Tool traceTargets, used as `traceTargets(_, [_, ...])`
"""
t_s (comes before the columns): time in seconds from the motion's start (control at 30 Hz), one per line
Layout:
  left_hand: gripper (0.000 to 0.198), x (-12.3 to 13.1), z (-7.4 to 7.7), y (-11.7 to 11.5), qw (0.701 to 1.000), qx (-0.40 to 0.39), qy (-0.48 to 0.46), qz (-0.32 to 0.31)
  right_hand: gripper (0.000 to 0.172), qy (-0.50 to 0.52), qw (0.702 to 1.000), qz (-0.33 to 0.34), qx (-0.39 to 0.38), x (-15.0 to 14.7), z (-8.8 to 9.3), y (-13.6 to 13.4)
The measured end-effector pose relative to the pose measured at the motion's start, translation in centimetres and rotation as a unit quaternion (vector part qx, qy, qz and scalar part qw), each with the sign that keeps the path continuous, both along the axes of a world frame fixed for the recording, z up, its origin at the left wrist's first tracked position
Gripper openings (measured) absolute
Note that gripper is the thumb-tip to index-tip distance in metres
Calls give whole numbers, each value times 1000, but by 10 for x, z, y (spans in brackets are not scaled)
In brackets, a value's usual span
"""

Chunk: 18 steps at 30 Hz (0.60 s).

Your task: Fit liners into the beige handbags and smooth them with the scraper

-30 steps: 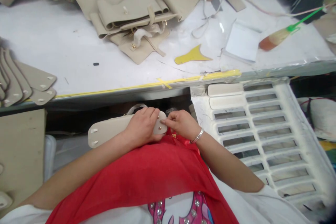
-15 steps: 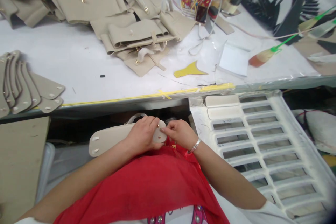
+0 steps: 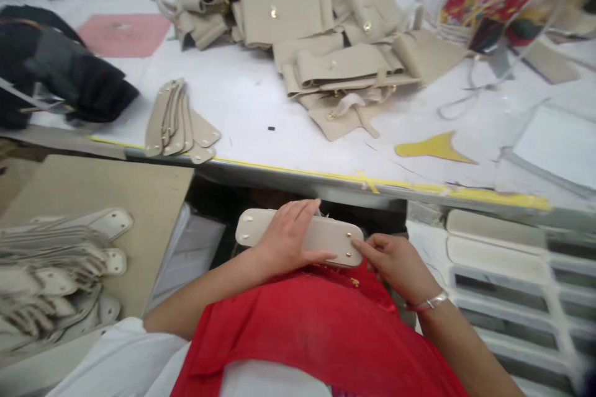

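Observation:
A long beige bag bottom panel (image 3: 326, 232) with rounded ends lies across my lap, just below the table edge. Two gold studs sit at its right end, and white tabs show at the left end. My left hand (image 3: 291, 232) grips it across the middle, thumb along the near edge and fingers over the top. At the right end my right hand (image 3: 395, 260) pinches the rim beside the studs with thumb and curled fingers. What lies under the panel is hidden. A red apron (image 3: 316, 329) is right below both hands.
Beige bag pieces (image 3: 298, 9) are heaped on the white table (image 3: 233, 118). Studded strips (image 3: 170, 121) stand at its front edge, and more panels (image 3: 69, 267) pile on a board at left. A yellow cutout (image 3: 433, 147) and a white slotted rack (image 3: 503, 273) are on the right.
The view has swung left, bringing the left pile and black cloth into sight. My left hand has shifted back from the studs toward the panel's middle; the right stays at the right end.

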<state>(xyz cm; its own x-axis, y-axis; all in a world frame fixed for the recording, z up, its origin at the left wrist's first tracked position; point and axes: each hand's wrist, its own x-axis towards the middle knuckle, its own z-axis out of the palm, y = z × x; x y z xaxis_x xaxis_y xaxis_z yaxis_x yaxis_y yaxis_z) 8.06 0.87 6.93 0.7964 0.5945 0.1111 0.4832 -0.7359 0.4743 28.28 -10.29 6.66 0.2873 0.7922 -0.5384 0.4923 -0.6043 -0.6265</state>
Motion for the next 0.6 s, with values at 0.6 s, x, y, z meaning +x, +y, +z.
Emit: traceTargets(0.6, [36, -128, -22, 45, 864, -412, -81, 279, 44, 11, 998, -22, -54, -16, 10, 10])
